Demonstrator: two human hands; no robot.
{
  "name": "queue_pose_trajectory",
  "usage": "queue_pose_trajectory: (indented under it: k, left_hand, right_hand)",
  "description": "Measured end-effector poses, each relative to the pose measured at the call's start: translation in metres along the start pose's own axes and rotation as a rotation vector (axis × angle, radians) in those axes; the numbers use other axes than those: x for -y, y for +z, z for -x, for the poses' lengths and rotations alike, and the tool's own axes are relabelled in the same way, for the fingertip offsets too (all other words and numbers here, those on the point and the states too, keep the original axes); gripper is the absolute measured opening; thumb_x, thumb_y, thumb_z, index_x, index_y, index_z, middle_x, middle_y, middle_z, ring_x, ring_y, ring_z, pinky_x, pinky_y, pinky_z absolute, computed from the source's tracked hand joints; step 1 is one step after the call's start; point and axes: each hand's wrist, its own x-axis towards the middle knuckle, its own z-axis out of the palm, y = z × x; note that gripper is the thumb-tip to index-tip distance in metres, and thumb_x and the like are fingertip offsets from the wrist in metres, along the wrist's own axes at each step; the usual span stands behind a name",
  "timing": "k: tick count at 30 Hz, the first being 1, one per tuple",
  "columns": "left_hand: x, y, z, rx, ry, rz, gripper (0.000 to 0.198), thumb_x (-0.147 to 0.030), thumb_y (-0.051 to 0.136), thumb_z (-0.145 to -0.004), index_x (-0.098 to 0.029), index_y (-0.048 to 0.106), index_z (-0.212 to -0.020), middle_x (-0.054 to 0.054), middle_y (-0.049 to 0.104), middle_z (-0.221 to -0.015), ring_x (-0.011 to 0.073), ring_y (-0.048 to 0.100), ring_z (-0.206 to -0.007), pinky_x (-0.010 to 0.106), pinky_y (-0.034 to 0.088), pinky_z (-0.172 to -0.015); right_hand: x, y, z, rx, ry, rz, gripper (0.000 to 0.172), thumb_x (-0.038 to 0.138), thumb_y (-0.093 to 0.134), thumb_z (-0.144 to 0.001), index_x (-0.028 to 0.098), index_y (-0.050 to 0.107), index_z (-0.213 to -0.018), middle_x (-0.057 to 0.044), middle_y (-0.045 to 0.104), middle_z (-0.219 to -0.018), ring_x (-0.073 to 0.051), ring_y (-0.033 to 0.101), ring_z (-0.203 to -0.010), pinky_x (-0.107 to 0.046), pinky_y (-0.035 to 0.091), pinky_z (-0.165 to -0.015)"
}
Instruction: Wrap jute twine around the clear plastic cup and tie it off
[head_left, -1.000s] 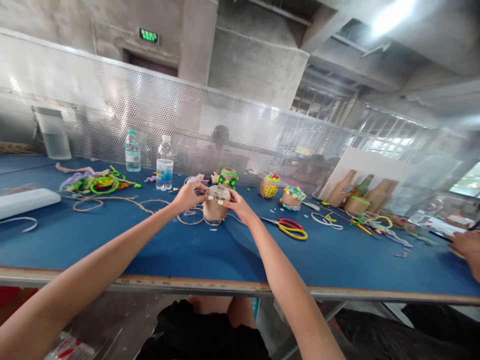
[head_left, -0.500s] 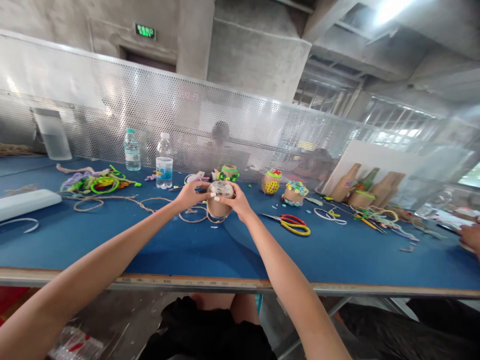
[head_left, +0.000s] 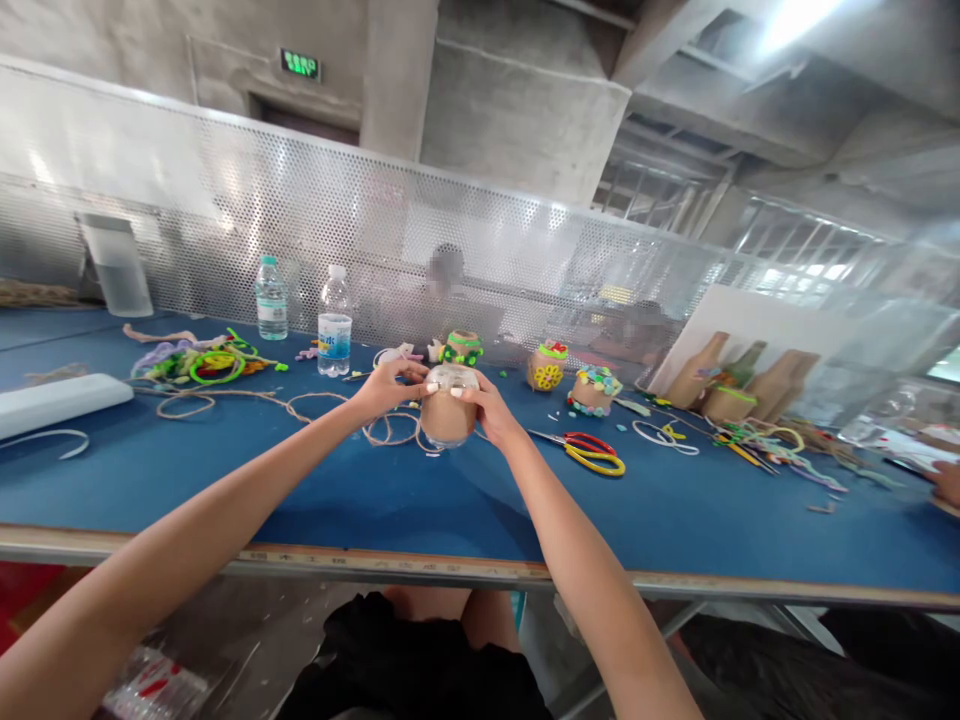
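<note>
At centre frame, the left hand [head_left: 388, 388] and right hand [head_left: 489, 408] held a clear brown-lined jar [head_left: 448, 415] in a snug grip.

Bare arms [head_left: 225, 510], white fingernails [head_left: 454, 392], black shorts [head_left: 367, 655]

Room is left on the blue worktop [head_left: 360, 490] between the right hand [head_left: 487, 410] and the red-and-yellow scissors [head_left: 583, 453]; flat tan twine [head_left: 225, 400] is met beyond the left hand [head_left: 388, 388]; a green-trimmed brown jar [head_left: 462, 350] stands behind.
</note>
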Motion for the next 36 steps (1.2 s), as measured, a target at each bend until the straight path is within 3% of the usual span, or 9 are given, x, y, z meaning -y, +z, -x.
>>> queue_pose_trajectory:
  k: [3, 6, 11, 17, 23, 31, 36]
  left_hand:
    - [0.001, -0.002, 0.0, 0.068, 0.0, 0.043, 0.051, -0.034, 0.077, -0.069, -0.011, 0.063, -0.113, 0.013, 0.068, -0.105, 0.0253, 0.063, -0.102, 0.035, 0.054, -0.083]
    - [-0.005, -0.003, 0.001, 0.139, 0.103, 0.118, 0.059, -0.039, 0.072, -0.074, -0.011, 0.058, -0.124, 0.015, 0.063, -0.121, 0.0271, 0.059, -0.112, 0.037, 0.052, -0.088]
    - [-0.015, -0.005, 0.001, 0.167, 0.218, 0.138, 0.052, -0.039, 0.075, -0.072, -0.013, 0.065, -0.116, 0.015, 0.064, -0.122, 0.0286, 0.058, -0.115, 0.038, 0.05, -0.091]
    - [-0.01, -0.012, 0.0, 0.228, 0.112, 0.091, 0.039, -0.038, 0.076, -0.07, -0.011, 0.069, -0.098, 0.01, 0.07, -0.1, 0.0226, 0.065, -0.092, 0.033, 0.053, -0.08]
    - [0.001, -0.009, 0.002, 0.301, 0.004, 0.017, 0.035, -0.032, 0.077, -0.067, -0.012, 0.068, -0.094, 0.008, 0.071, -0.089, 0.0187, 0.066, -0.079, 0.028, 0.053, -0.071]
    - [0.006, 0.0, 0.003, 0.256, 0.043, -0.097, 0.045, -0.047, 0.073, -0.067, -0.011, 0.067, -0.093, 0.01, 0.071, -0.091, 0.0209, 0.065, -0.082, 0.029, 0.052, -0.071]
    - [0.012, 0.003, 0.002, 0.23, 0.063, -0.173, 0.045, -0.05, 0.066, -0.074, -0.012, 0.067, -0.098, 0.009, 0.072, -0.095, 0.0224, 0.065, -0.087, 0.029, 0.052, -0.073]
  right_hand:
    - [0.004, 0.003, 0.002, -0.014, -0.026, -0.005, 0.043, 0.027, 0.074, -0.06, 0.026, 0.067, -0.102, -0.001, 0.07, -0.113, -0.026, 0.057, -0.116, -0.044, 0.036, -0.107]
    - [0.021, 0.01, 0.009, 0.009, -0.109, -0.011, 0.048, 0.027, 0.076, -0.061, 0.028, 0.064, -0.108, -0.001, 0.066, -0.124, -0.026, 0.055, -0.121, -0.045, 0.036, -0.11]
    - [0.044, 0.01, 0.017, 0.082, -0.176, 0.031, 0.065, 0.031, 0.084, -0.057, 0.034, 0.059, -0.116, 0.001, 0.058, -0.136, -0.026, 0.049, -0.13, -0.047, 0.034, -0.113]
    - [0.028, -0.001, 0.012, 0.175, -0.037, 0.03, 0.063, 0.04, 0.084, -0.061, 0.033, 0.06, -0.118, -0.001, 0.058, -0.135, -0.028, 0.047, -0.131, -0.049, 0.029, -0.116]
    - [0.016, -0.012, 0.009, 0.294, 0.111, 0.087, 0.069, 0.032, 0.083, -0.062, 0.031, 0.057, -0.126, -0.003, 0.049, -0.145, -0.029, 0.043, -0.136, -0.05, 0.025, -0.118]
    - [0.009, -0.023, 0.006, 0.332, 0.196, 0.012, 0.074, 0.024, 0.084, -0.059, 0.033, 0.056, -0.127, 0.0, 0.053, -0.143, -0.027, 0.041, -0.138, -0.048, 0.022, -0.12]
    - [0.0, -0.027, 0.003, 0.309, 0.225, -0.048, 0.073, 0.047, 0.086, -0.058, 0.033, 0.059, -0.124, 0.001, 0.051, -0.146, -0.028, 0.039, -0.14, -0.049, 0.02, -0.121]
